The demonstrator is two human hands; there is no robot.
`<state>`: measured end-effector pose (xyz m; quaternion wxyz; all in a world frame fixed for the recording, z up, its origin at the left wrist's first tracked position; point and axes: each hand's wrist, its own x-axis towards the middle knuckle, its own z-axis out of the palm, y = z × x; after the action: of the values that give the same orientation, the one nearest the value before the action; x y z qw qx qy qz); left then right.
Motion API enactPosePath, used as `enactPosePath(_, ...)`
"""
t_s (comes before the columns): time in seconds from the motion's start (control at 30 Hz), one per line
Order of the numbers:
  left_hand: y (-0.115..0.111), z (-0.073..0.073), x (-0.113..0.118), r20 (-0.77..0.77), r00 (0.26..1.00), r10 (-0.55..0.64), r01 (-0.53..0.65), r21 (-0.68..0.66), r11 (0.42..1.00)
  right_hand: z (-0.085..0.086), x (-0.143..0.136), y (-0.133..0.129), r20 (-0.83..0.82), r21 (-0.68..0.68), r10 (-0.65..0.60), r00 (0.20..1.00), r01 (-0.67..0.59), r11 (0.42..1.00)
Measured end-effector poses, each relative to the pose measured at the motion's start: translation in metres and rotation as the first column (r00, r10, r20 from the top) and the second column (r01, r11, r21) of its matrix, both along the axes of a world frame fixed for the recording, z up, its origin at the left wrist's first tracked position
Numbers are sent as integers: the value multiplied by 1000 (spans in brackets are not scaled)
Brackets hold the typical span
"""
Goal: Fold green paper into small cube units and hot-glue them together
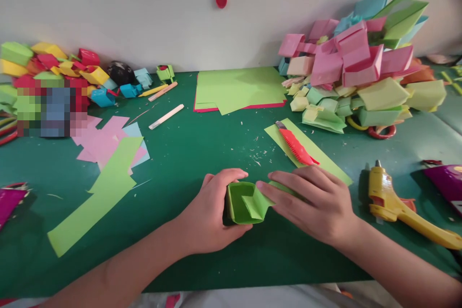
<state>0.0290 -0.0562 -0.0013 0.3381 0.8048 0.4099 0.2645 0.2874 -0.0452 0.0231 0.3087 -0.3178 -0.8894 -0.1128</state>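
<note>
A small green paper box (238, 202) stands near the table's front edge with its open top facing up. My left hand (212, 214) is wrapped round its left side, thumb at the front and fingers behind. My right hand (314, 199) holds a green paper strip (258, 202) whose folded end dips into the box over its right side. Part of the strip is hidden under the right fingers. Just behind my right hand, a red cutter (294, 144) lies on a flat green paper piece (325, 156).
Green sheets (241, 89) lie by the wall. Folded paper pieces (353, 62) are heaped at the back right, others (46, 62) at the back left. A yellow glue gun (391, 207) rests at the right; a green cutout (97, 202) and pink paper (104, 139) lie left.
</note>
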Motion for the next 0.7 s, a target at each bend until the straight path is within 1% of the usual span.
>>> enactPosePath(0.1,2,-4,1,35,999,-29,27,60,998,1,-5,3,57,68,-10,998,6,998)
enactPosePath(0.23,3,-1,2,21,999,-44,41,91,995,4,-11,6,132,122,-2,991,-15,992)
enactPosePath(0.3,3,1,2,-8,999,-36,37,94,995,7,-15,8,135,106,27,990,-41,994)
enactPosePath(0.4,2,3,2,-35,999,-19,22,73,997,12,-19,10,96,31,72,993,-75,997)
enactPosePath(0.47,3,3,1,-28,999,-25,27,60,998,17,-23,12,101,-6,88,991,-88,996)
enactPosePath(0.6,3,1,1,-3,999,-33,33,42,999,26,-26,16,221,-39,126,967,-120,992)
enactPosePath(0.7,3,0,1,8,1000,-21,21,29,999,29,-26,18,294,-23,123,948,-122,992)
